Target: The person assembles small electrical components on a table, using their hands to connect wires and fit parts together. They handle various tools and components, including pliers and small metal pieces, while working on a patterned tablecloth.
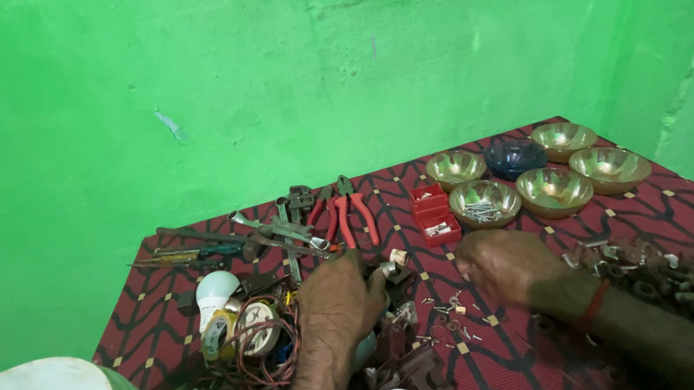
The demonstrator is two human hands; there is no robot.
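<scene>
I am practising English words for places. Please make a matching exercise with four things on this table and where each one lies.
Things:
1. pliers
2. blue bowl
3. white bulb
4. loose screws

Places:
A. among the brass bowls
B. between the left hand and the right hand
C. by the coiled wire
D. left of the red boxes

Pairs: 1-D, 2-A, 3-C, 4-B

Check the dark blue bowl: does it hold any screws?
No. The dark blue bowl looks empty; the screws lie in a brass bowl nearby.

Bowls point(554, 190) behind the hands, pliers point(347, 212) to their left.
</scene>
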